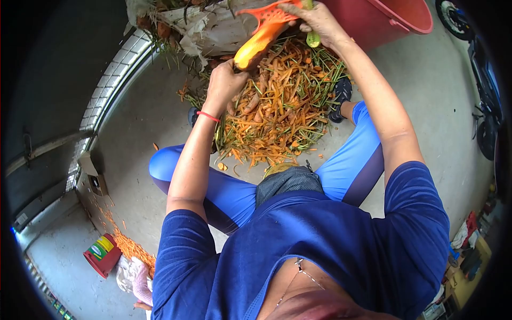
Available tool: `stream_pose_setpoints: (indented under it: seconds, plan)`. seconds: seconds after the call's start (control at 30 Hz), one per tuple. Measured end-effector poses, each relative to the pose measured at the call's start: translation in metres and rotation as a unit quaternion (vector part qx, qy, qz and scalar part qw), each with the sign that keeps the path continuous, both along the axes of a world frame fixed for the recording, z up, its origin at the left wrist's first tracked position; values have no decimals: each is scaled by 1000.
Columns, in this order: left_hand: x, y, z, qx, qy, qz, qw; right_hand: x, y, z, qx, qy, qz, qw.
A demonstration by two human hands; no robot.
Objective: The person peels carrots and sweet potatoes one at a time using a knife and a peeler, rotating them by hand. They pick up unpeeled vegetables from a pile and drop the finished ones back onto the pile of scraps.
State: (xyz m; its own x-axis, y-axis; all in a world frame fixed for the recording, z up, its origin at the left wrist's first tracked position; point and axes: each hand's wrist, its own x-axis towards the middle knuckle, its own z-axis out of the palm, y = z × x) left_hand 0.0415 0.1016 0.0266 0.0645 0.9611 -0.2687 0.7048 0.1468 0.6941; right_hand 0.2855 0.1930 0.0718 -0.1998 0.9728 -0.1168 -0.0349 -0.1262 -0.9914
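Note:
My left hand (pixel 226 85), below a red wristband, is closed round the lower end of a large orange carrot (pixel 255 49). The carrot is bright orange on its upper side and darker along its lower edge. My right hand (pixel 320 24) grips a green-handled peeler (pixel 312 37). An orange perforated piece (pixel 266 13) lies against the carrot's upper end, beside my right fingers; how it joins the green handle is hidden. Beneath both hands spreads a heap of orange peelings and green stems (pixel 277 106), with some whole roots among them.
A large red tub (pixel 384 21) stands at the upper right, and a pale sack (pixel 213 32) with roots lies at the upper left. My legs flank the heap. A red bucket (pixel 103 256) and orange shreds (pixel 130 248) are at the lower left, near another person's pink sleeve (pixel 141 282).

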Motion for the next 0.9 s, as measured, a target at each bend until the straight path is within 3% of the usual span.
stream_pose_setpoints:
  seconds: [0.07, 0.23, 0.33, 0.43, 0.47, 0.5, 0.53, 0.63, 0.67, 0.7, 0.77, 0.9]
  plan:
    - [-5, 6, -17, 37, 36, -17, 999, -5, -9, 10, 67, 3, -19, 998]
    - [-9, 8, -30, -11, -16, -1, 1000, -14, -25, -12, 79, -198, 75, 974]
    - [-10, 11, -25, -81, -44, 6, 996, -28, -33, -21, 72, -202, 90, 973]
    - [-11, 8, -21, -61, -74, 8, 995, -20, -20, -37, 106, -149, 91, 979]
    - [-10, 6, -12, -66, -70, 1, 995, -19, -23, -17, 57, -131, 98, 985]
    - [-10, 3, -2, -72, -66, -8, 995, -15, -26, 6, 25, -198, 64, 978]
    - [-8, 2, 4, -79, -62, -19, 995, -5, -17, -2, 16, -180, 52, 982]
    - [-19, -2, -15, 12, -128, -27, 991, 35, 6, 4, -4, -200, -31, 979]
    - [-26, 0, -23, 36, -121, -43, 991, 54, 22, -11, 41, -245, -92, 964]
    - [-25, -1, -13, -19, -135, -24, 990, 74, 38, -26, 87, -286, -153, 942]
    - [-23, -10, 12, -134, -162, 18, 978, 96, 41, -21, 11, -268, -207, 941]
    - [-24, -2, 4, -180, -237, 60, 953, 39, 10, 16, 45, -173, -79, 981]
